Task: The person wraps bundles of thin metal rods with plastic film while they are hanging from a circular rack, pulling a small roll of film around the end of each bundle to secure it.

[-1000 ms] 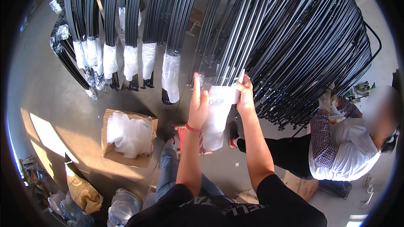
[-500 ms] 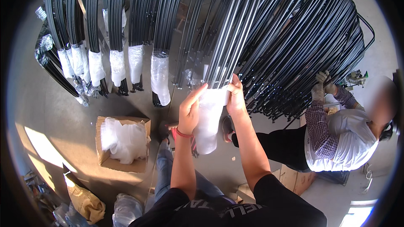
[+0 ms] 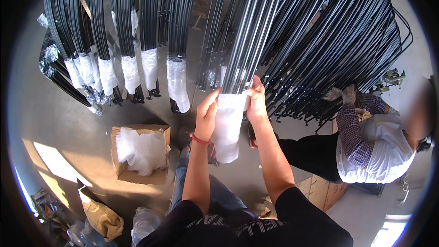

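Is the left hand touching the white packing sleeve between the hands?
Touching: head view shows the left hand meeting the white packing sleeve at its left edge.

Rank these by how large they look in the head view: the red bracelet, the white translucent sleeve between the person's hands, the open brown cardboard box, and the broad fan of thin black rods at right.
1. Fan of black rods
2. Brown cardboard box
3. White translucent sleeve
4. Red bracelet

There are two bare hands [image 3: 207, 115] [image 3: 257, 103], one held bundle [image 3: 228, 128], one co-worker [image 3: 368, 153].
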`<action>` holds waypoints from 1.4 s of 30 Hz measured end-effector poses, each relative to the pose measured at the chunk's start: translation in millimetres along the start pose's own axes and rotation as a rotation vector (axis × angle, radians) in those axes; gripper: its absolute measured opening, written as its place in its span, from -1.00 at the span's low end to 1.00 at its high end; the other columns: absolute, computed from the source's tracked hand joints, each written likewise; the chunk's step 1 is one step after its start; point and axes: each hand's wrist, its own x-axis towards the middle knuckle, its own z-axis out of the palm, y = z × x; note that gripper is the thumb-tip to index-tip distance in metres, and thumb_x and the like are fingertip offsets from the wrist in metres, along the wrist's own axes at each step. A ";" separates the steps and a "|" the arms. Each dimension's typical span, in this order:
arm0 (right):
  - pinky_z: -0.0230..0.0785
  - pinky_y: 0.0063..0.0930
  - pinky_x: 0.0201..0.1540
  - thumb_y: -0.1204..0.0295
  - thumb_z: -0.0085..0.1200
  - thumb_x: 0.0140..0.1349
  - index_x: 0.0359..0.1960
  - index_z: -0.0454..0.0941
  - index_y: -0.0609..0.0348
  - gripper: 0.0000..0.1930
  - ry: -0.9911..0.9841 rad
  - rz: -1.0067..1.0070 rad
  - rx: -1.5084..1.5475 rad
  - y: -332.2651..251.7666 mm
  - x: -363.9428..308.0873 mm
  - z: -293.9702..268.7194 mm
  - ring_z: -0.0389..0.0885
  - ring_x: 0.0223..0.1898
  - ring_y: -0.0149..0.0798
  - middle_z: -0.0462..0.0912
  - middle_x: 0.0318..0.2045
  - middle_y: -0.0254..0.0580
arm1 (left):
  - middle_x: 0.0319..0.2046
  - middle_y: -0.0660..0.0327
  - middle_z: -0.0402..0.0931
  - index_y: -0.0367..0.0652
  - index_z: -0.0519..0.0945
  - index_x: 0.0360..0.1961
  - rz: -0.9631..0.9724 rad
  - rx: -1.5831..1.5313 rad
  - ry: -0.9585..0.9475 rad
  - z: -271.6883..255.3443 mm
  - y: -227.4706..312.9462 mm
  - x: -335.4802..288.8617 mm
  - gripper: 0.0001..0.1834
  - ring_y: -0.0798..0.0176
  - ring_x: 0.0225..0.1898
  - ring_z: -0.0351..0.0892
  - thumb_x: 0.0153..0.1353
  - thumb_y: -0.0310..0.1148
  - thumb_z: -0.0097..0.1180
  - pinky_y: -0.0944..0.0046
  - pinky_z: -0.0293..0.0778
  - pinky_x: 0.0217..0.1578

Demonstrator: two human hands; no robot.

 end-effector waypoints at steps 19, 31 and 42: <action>0.20 -0.53 -0.01 0.52 0.17 -0.34 -0.08 0.26 0.21 -0.37 -0.153 -0.063 0.098 -9.3 7.0 24.0 0.38 -0.13 -0.35 0.41 -0.21 -0.27 | -0.43 0.32 0.44 -0.36 0.43 -0.22 -0.185 0.019 -0.249 -5.7 36.2 3.4 -0.66 0.53 -0.38 0.33 0.26 -0.23 -0.16 0.47 0.32 -0.35; 0.16 -0.50 -0.02 0.41 0.08 -0.25 -0.06 0.24 0.19 -0.42 -0.382 0.110 0.432 -9.3 13.2 58.0 0.31 -0.11 -0.33 0.34 -0.17 -0.21 | -0.44 0.42 0.38 -0.34 0.44 -0.21 -0.188 0.040 -0.280 -7.2 42.5 3.0 -0.61 0.55 -0.38 0.26 0.28 -0.18 -0.24 0.50 0.26 -0.33; 0.08 -0.43 0.04 0.31 0.02 -0.16 -0.02 0.21 0.19 -0.42 -0.476 0.217 0.585 -10.1 31.4 75.4 0.24 -0.04 -0.25 0.26 -0.09 -0.13 | -0.47 0.26 0.46 -0.35 0.46 -0.27 -0.301 0.218 -0.189 -6.8 69.1 -3.0 -0.52 0.46 -0.36 0.34 0.22 -0.05 -0.17 0.39 0.32 -0.32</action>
